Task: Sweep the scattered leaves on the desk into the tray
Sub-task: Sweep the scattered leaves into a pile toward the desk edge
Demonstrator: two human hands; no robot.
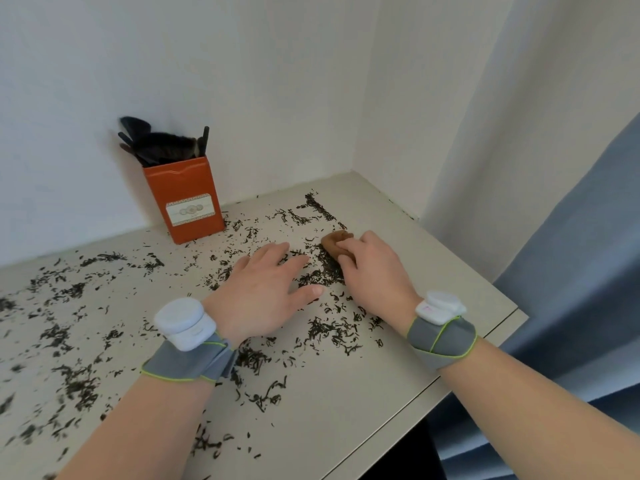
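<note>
My left hand (265, 294) lies on the desk (346, 396), fingers (294, 263) spread over the leaves (323, 275); near the right edge my right hand (375, 271) grips a brown lump (334, 239).

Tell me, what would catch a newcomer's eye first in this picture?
Dark leaves lie strewn over nearly the whole pale desk, with a dense heap between the two hands. The left hand rests flat among the leaves, while the right hand grips a small brown object just beside it. At the back, against the wall, stands an orange tin stuffed with dark brushes.
</note>
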